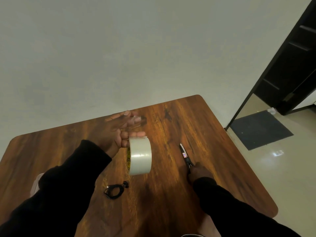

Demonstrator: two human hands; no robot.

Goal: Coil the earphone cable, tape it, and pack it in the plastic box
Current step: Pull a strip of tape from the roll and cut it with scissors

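The black earphone cable (114, 191) lies coiled on the wooden table (213, 151), near me and between my arms. My left hand (119, 132) is raised above the table and holds a roll of clear tape (140, 155) at its top edge with thumb and finger. Its other fingers are stretched out, and a clear strip of tape seems to stick to their tips. My right hand (199, 172) rests on the table, closed on the handle of a utility knife (185, 154) that points away from me. A pale plastic box (36, 183) peeks out from under my left sleeve.
The table stands against a plain light wall. To its right is a shiny tiled floor with a dark mat (261, 130) and a black door frame (266, 79). The table's right edge is close to my right arm.
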